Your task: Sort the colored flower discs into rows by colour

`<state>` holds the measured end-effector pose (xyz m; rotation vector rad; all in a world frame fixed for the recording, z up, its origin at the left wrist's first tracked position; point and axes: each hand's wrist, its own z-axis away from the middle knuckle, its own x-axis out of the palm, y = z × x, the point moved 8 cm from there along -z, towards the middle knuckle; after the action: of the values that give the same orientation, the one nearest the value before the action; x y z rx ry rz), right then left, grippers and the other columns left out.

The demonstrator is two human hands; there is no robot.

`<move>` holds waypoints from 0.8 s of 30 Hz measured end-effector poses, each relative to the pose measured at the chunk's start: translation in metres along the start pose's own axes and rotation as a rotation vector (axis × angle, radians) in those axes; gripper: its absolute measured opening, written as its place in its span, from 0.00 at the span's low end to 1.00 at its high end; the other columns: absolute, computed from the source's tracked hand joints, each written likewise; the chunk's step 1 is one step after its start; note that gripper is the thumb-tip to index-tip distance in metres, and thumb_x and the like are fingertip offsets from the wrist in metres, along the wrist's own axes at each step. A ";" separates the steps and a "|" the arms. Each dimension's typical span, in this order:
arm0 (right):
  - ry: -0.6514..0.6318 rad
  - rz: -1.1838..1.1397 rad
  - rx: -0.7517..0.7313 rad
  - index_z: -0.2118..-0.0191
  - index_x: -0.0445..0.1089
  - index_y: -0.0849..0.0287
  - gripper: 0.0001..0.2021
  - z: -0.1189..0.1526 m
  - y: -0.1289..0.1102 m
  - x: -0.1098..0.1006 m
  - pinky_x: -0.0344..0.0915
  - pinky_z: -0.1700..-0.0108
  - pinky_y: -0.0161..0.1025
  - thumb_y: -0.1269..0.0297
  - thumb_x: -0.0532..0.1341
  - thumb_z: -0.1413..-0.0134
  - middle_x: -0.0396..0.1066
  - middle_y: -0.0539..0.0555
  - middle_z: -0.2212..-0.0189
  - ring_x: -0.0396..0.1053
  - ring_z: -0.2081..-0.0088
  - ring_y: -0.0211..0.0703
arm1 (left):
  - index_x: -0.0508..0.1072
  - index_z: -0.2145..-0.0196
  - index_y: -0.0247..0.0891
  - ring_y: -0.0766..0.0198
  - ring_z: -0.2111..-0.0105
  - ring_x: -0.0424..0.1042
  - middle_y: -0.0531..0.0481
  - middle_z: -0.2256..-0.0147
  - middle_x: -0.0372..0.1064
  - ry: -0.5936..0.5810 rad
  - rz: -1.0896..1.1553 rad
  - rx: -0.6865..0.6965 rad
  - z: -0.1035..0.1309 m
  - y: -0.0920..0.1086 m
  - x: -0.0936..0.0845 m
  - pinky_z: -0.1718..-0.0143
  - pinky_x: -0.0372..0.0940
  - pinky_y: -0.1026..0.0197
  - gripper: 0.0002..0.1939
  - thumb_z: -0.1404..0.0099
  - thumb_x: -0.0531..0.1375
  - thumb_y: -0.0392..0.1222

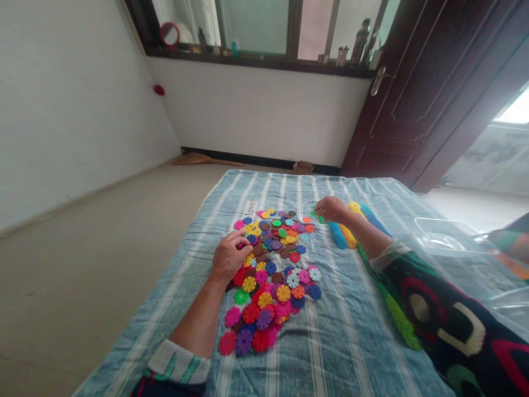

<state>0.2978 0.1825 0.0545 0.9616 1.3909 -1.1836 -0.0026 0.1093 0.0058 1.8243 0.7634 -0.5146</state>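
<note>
Many coloured notched plastic discs [265, 300] lie in a loose heap on the striped blue cloth [347, 309]. My left hand [232, 255] is at the heap's left edge, its fingers curled together over the discs; what they pinch, if anything, is too small to make out. To the right and farther off, my right hand [332, 209] is closed at the fingertips above a few green discs [321, 219]. Whatever is between those fingertips cannot be made out. Blue and yellow rolls of joined discs [338, 236] lie just beside my right forearm.
A long green roll [394, 317] lies under my right sleeve. Clear plastic containers [454, 237] stand at the right edge, near part of another person [514, 245]. Beyond the cloth are a wall, a window ledge [264, 63] and a dark red door [413, 82].
</note>
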 end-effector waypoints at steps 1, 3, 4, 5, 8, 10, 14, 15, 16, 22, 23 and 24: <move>0.004 0.004 0.028 0.65 0.78 0.60 0.12 0.000 0.009 -0.001 0.57 0.71 0.31 0.67 0.57 0.50 0.73 0.52 0.79 0.69 0.72 0.39 | 0.74 0.77 0.40 0.57 0.53 0.70 0.48 0.54 0.72 0.002 -0.001 0.000 0.000 0.000 0.000 0.46 0.61 0.56 0.04 0.50 0.59 0.41; 0.003 0.009 0.071 0.63 0.78 0.60 0.12 -0.001 0.023 -0.001 0.58 0.71 0.30 0.67 0.58 0.51 0.73 0.52 0.80 0.70 0.72 0.40 | 0.74 0.78 0.40 0.57 0.53 0.70 0.48 0.54 0.72 0.005 -0.002 0.005 0.000 0.001 -0.001 0.46 0.61 0.56 0.04 0.50 0.59 0.41; -0.003 0.010 0.085 0.63 0.78 0.60 0.12 0.000 0.028 0.000 0.58 0.71 0.30 0.67 0.59 0.52 0.73 0.52 0.80 0.70 0.72 0.39 | 0.74 0.78 0.40 0.57 0.53 0.70 0.48 0.54 0.72 0.004 0.000 0.009 0.000 0.001 -0.001 0.46 0.61 0.56 0.04 0.50 0.59 0.41; -0.012 0.011 0.094 0.63 0.78 0.60 0.12 0.000 0.031 0.002 0.58 0.72 0.30 0.67 0.59 0.52 0.72 0.52 0.81 0.70 0.73 0.39 | 0.73 0.78 0.40 0.57 0.53 0.70 0.48 0.55 0.72 0.004 0.003 0.013 0.000 0.001 -0.001 0.46 0.61 0.56 0.04 0.50 0.59 0.41; -0.041 0.020 0.109 0.64 0.78 0.59 0.10 0.001 0.034 0.009 0.58 0.73 0.29 0.66 0.61 0.53 0.72 0.51 0.81 0.70 0.73 0.38 | 0.74 0.78 0.40 0.57 0.52 0.69 0.47 0.55 0.72 0.000 0.009 0.013 0.000 0.002 -0.001 0.46 0.61 0.56 0.05 0.50 0.59 0.41; -0.054 0.039 0.118 0.65 0.78 0.59 0.10 0.001 0.035 0.012 0.58 0.73 0.29 0.67 0.61 0.53 0.73 0.52 0.80 0.70 0.73 0.38 | 0.74 0.77 0.40 0.57 0.52 0.69 0.47 0.54 0.72 -0.003 0.006 0.003 0.000 0.001 -0.001 0.46 0.61 0.56 0.05 0.50 0.59 0.41; -0.068 0.090 0.137 0.65 0.78 0.60 0.10 0.001 0.036 0.016 0.59 0.72 0.31 0.67 0.61 0.54 0.75 0.55 0.74 0.71 0.70 0.41 | 0.73 0.78 0.40 0.57 0.52 0.70 0.48 0.54 0.72 -0.012 -0.002 -0.005 0.000 0.003 -0.001 0.46 0.61 0.57 0.04 0.50 0.59 0.40; -0.069 0.103 0.142 0.64 0.78 0.60 0.11 0.001 0.037 0.017 0.60 0.71 0.31 0.67 0.61 0.54 0.76 0.55 0.73 0.72 0.69 0.42 | 0.73 0.78 0.40 0.57 0.52 0.69 0.48 0.54 0.72 -0.011 -0.003 -0.006 0.000 0.003 -0.001 0.46 0.60 0.57 0.04 0.50 0.59 0.40; -0.070 0.116 0.147 0.63 0.78 0.60 0.11 0.002 0.038 0.017 0.60 0.70 0.32 0.67 0.61 0.54 0.76 0.56 0.71 0.72 0.68 0.43 | 0.73 0.78 0.40 0.57 0.52 0.69 0.47 0.54 0.72 -0.009 -0.003 -0.008 0.001 0.003 -0.001 0.46 0.60 0.57 0.04 0.50 0.59 0.40; -0.042 0.186 0.171 0.61 0.77 0.61 0.13 0.003 0.039 0.016 0.64 0.66 0.37 0.68 0.61 0.54 0.75 0.61 0.63 0.73 0.62 0.50 | 0.73 0.77 0.40 0.57 0.53 0.70 0.47 0.54 0.72 -0.005 0.008 -0.004 0.001 0.004 -0.001 0.46 0.61 0.56 0.04 0.50 0.59 0.40; -0.034 0.193 0.167 0.60 0.77 0.61 0.13 0.003 0.037 0.016 0.64 0.65 0.38 0.68 0.61 0.54 0.75 0.62 0.62 0.72 0.61 0.51 | 0.73 0.77 0.40 0.57 0.53 0.70 0.48 0.54 0.72 -0.003 0.009 -0.002 0.001 0.003 -0.001 0.46 0.61 0.56 0.04 0.50 0.59 0.41; -0.025 0.196 0.159 0.59 0.76 0.60 0.15 0.004 0.035 0.015 0.65 0.64 0.38 0.68 0.61 0.54 0.75 0.62 0.61 0.72 0.60 0.52 | 0.73 0.77 0.40 0.57 0.53 0.70 0.48 0.54 0.72 -0.003 0.010 0.000 0.001 0.003 -0.001 0.46 0.61 0.56 0.04 0.50 0.59 0.41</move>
<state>0.3305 0.1852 0.0338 1.1630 1.1667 -1.1659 -0.0012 0.1073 0.0084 1.8262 0.7517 -0.5104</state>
